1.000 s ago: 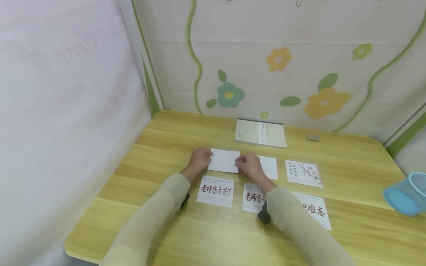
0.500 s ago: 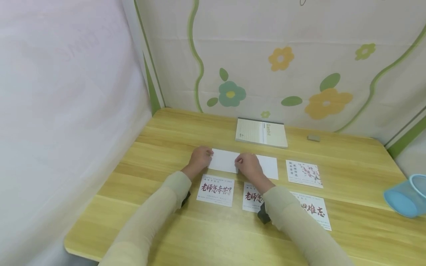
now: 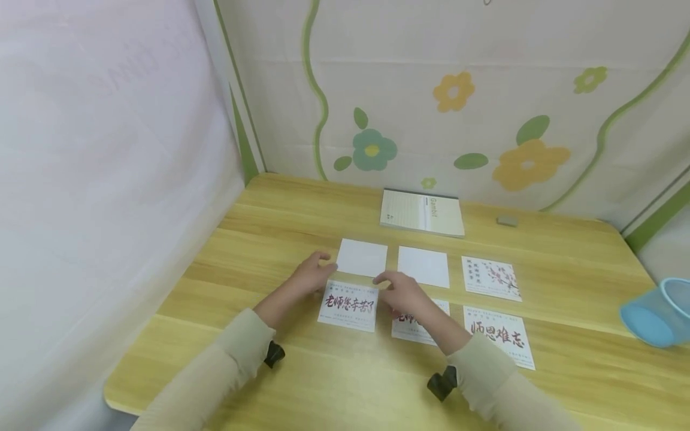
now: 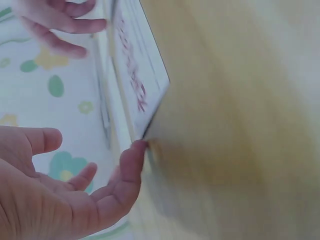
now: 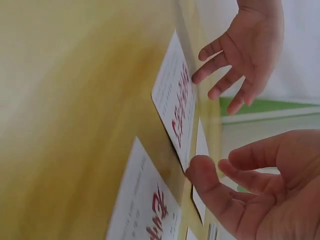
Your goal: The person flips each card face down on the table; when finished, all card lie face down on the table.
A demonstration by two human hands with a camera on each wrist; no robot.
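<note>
My left hand [image 3: 310, 275], fingers spread, is at the upper left corner of the front left card [image 3: 348, 311], which has dark red Chinese script. On that card's other side is my right hand [image 3: 403, 293], its fingers loosely bent and its fingertips by the upper right corner. The right wrist view shows a gap between the thumb and fingers [image 5: 204, 172], with nothing gripped. Just behind lies a blank white card [image 3: 362, 257]. A second blank card [image 3: 423, 267] is to its right. My right hand and wrist partly cover another script card [image 3: 406, 329].
A blossom card [image 3: 492, 278] and a further script card [image 3: 498, 338] lie to the right. Farther back are a notepad [image 3: 422, 213] and a small grey block [image 3: 507, 221]. A blue mesh bin [image 3: 654, 314] stands at the right. Fabric with flowers hangs behind the table [image 3: 280, 221].
Both hands have let go of the back left blank card, which now lies flat, and moved nearer the person to the script card in front of it.
</note>
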